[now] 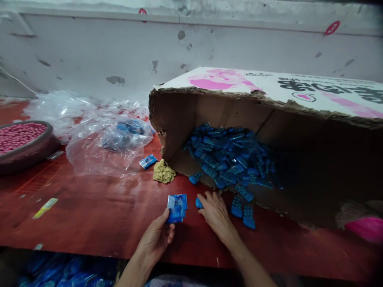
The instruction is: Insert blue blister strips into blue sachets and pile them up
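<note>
Above red table [98,223], left hand [157,236] pinching blue packets [177,209], right hand [216,212] palm-down

Your right hand [214,209] is covering part of a blue packet [198,203], the view's left edge is cutting off the bowl [51,141], and shadow is hiding the right interior of the carton [263,81].

I face a pale grey wall [131,52], scuffed and blotched with dark patches [116,80]. A narrow ledge [233,24] crosses its upper part, with one red mark [332,27] high on my right and another further left. A thin white cable [18,82] slants down at my left. My bench [98,215] has a red top, and the light is cool.
</note>
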Demonstrator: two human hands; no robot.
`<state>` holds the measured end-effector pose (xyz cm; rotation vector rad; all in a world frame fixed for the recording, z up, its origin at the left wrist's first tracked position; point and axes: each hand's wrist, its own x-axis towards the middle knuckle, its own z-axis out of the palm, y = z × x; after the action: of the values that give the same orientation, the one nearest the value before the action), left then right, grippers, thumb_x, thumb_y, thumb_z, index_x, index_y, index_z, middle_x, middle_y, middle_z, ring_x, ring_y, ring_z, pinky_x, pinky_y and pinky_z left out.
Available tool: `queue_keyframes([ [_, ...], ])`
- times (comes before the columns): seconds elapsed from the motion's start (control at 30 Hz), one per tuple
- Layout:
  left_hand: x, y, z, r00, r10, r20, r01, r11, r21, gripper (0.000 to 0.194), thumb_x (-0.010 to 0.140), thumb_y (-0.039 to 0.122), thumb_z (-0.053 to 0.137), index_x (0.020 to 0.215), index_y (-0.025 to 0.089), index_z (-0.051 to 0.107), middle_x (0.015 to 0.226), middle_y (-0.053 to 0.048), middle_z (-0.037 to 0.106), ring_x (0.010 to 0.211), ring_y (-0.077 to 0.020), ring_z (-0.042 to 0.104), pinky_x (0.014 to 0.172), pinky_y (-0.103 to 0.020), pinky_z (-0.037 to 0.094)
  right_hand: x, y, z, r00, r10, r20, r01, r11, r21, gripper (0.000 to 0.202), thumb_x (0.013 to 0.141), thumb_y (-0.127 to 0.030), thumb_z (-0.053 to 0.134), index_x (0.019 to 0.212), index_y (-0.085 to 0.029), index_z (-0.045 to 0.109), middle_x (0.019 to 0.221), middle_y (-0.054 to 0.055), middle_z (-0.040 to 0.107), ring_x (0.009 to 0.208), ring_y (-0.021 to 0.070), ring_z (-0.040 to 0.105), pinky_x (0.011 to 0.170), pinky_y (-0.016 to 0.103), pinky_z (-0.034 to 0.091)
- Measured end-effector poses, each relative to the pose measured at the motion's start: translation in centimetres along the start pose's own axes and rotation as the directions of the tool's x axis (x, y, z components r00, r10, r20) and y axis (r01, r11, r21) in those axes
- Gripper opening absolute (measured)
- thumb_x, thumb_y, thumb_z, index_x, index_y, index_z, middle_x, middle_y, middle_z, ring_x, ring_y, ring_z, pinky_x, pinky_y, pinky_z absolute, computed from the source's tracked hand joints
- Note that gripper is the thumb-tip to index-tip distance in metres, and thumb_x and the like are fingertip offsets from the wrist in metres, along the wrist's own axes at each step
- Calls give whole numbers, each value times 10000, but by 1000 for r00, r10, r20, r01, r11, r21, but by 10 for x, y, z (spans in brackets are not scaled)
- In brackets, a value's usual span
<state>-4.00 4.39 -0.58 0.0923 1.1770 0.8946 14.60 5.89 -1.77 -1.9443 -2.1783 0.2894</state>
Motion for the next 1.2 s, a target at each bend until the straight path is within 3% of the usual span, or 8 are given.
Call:
queue_keyframes([
  [0.1, 1, -2, -3, 1000, -11, 9, 11, 1000, -5, 206, 692, 291, 649, 641, 157, 500, 441, 11, 572, 309, -67, 474, 293, -144, 336, 10, 1, -4, 1000, -18, 19, 15, 994, 112, 360, 729, -115, 548, 1064, -239, 587, 1001, 105, 627, 980, 293, 534, 821, 425, 389],
  [0.2, 3, -6, -5, 999, 0, 35, 1, 1000, -19, 221, 680, 306, 659, 646, 163, 494, 440, 8, 579, 309, -67, 471, 291, -140, 322, 15, -1, -11, 998, 56, -17, -40, 872, 488, 369, 776, -173, 485, 1138, -218, 536, 1031, 88, 618, 968, 250, 550, 823, 384, 405],
  [0.3, 6, -9, -6, 997, 24, 75, -22, 1000, -19, 233, 665, 318, 669, 637, 162, 499, 438, 9, 580, 311, -67, 470, 287, -139, 308, 9, -7, -16, 984, 170, 49, -121, 451, 884, 395, 803, -267, 467, 1193, -204, 477, 904, 46, 632, 776, 176, 588, 663, 280, 460],
  [0.37, 9, -10, -6, 994, 40, 102, -39, 999, -13, 236, 652, 315, 680, 627, 155, 509, 448, 10, 586, 315, -65, 470, 294, -144, 319, 1, -14, -16, 975, 190, 118, -152, 178, 972, 413, 798, -322, 493, 1191, -197, 471, 752, 12, 609, 589, 124, 544, 474, 201, 411],
  [0.43, 10, -12, -6, 990, 66, 126, -65, 998, -6, 243, 640, 323, 688, 621, 150, 518, 453, 12, 589, 316, -62, 464, 298, -147, 326, -6, -23, -16, 966, 211, 151, -162, 37, 986, 415, 789, -351, 525, 1173, -200, 479, 681, -12, 568, 488, 82, 472, 369, 155, 315],
  [0.57, 11, -14, -7, 978, 118, 175, -126, 991, 36, 279, 639, 385, 674, 624, 146, 530, 440, 7, 587, 320, -60, 451, 301, -148, 312, -13, -35, -13, 949, 255, 186, -193, 0, 981, 376, 792, -363, 537, 1135, -218, 478, 661, -36, 531, 408, 40, 395, 305, 116, 256],
  [0.87, 13, -9, -13, 936, 291, 197, -327, 926, 189, 348, 594, 464, 672, 593, 132, 567, 431, 3, 584, 353, -84, 494, 352, -176, 357, -17, -37, -11, 939, 264, 220, -211, -61, 975, 405, 753, -354, 583, 1100, -219, 425, 734, -28, 582, 465, 81, 555, 387, 181, 472],
  [1.2, 14, -5, -25, 858, 454, 242, -514, 780, 357, 313, 663, 436, 621, 572, 137, 609, 458, -8, 603, 416, -106, 530, 437, -206, 412, -25, -40, -3, 932, 258, 254, -216, -168, 962, 405, 726, -331, 620, 1045, -213, 399, 795, -17, 590, 533, 114, 629, 397, 192, 507],
])
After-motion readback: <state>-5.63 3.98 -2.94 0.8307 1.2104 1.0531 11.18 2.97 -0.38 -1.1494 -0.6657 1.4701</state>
